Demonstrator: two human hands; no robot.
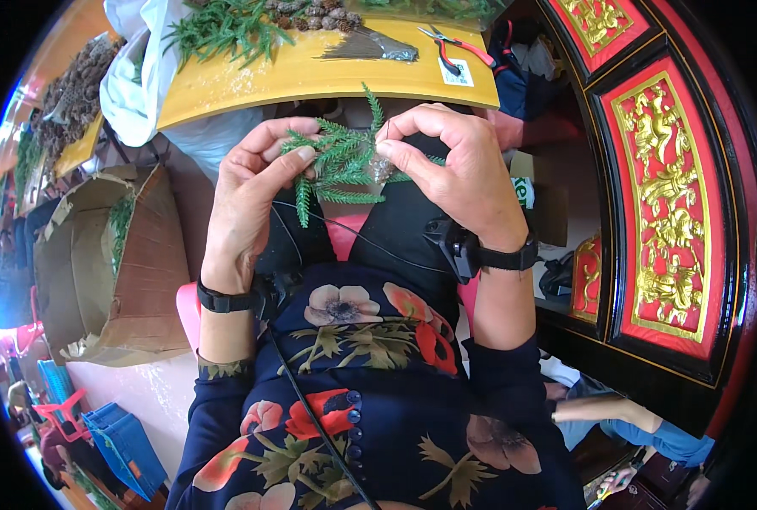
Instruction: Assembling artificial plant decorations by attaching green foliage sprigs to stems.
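Observation:
Above my lap, my left hand (264, 170) pinches a green artificial pine sprig (344, 174) between thumb and fingers. Its needled branches spread toward my right hand (459, 157). There, thumb and forefinger are pressed together on what looks like a thin dark wire at the sprig's side. Just below those fingertips hangs a small brownish, shiny piece, perhaps a pine cone (382, 167), partly hidden by the thumb.
The yellow table (310, 76) ahead bears more pine sprigs (230, 34), pine cones (327, 15), a bundle of thin wires (361, 44) and red-handled pliers (455, 47). A cardboard box (140, 263) stands left, a carved red-and-gold panel (668, 204) right. Other people are nearby.

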